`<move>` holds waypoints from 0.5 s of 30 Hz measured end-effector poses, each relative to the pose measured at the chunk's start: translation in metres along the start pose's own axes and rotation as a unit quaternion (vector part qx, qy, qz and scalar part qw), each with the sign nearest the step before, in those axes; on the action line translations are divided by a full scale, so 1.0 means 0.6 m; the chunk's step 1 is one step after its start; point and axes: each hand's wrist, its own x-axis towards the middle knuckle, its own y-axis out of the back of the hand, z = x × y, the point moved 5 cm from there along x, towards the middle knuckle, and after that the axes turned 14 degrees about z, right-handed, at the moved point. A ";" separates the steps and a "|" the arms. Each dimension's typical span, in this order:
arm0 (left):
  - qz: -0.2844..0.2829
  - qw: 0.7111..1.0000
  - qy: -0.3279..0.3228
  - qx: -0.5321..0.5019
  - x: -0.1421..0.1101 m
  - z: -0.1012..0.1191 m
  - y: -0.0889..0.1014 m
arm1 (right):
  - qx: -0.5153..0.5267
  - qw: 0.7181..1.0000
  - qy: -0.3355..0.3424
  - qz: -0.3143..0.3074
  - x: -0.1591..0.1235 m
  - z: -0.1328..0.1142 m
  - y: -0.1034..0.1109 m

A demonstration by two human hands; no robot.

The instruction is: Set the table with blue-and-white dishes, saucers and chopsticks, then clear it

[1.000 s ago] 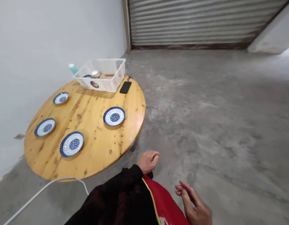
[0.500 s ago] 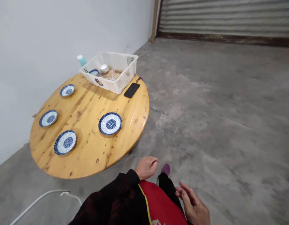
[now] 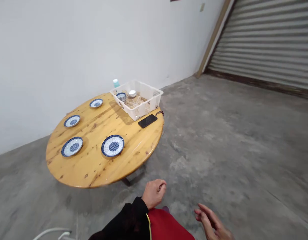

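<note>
My left hand [image 3: 154,193] is curled into a loose fist in front of my body, beyond the table's near right edge, with nothing visible in it. My right hand [image 3: 212,222] hangs over the floor at the lower right, fingers apart and holding nothing. Several blue-and-white plates lie spread on the round wooden table [image 3: 94,170]; the one nearest my left hand is the right-hand plate [image 3: 113,146]. A white plastic basket [image 3: 146,108] stands at the far right of the table. Inside it are stacked blue-rimmed dishes [image 3: 121,96] and white bowls [image 3: 132,93].
Beside the basket lies a black phone [image 3: 147,121] with a cord. A light-blue bottle with a white cap [image 3: 116,83] stands behind the basket. The table is close to a white wall; a roller shutter [image 3: 269,43] rises at the right. White tubing [image 3: 52,230] shows at lower left.
My view has swung, so the wall and shutter show more and the basket sits lower in the picture. Both hands keep nearly the same pose. The plates and basket keep their places on the table.
</note>
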 end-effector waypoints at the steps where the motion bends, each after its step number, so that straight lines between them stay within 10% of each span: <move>1: 0.000 1.000 0.002 0.001 0.002 0.008 -0.010 | 0.003 1.000 0.003 -0.008 0.016 0.006 0.004; 11: 0.061 0.994 0.080 0.038 0.063 0.015 -0.042 | 0.035 0.970 0.087 -0.224 0.149 0.012 -0.081; 15: 0.082 0.991 0.105 0.018 0.133 0.009 -0.058 | 0.030 0.973 0.082 -0.215 0.193 0.005 -0.111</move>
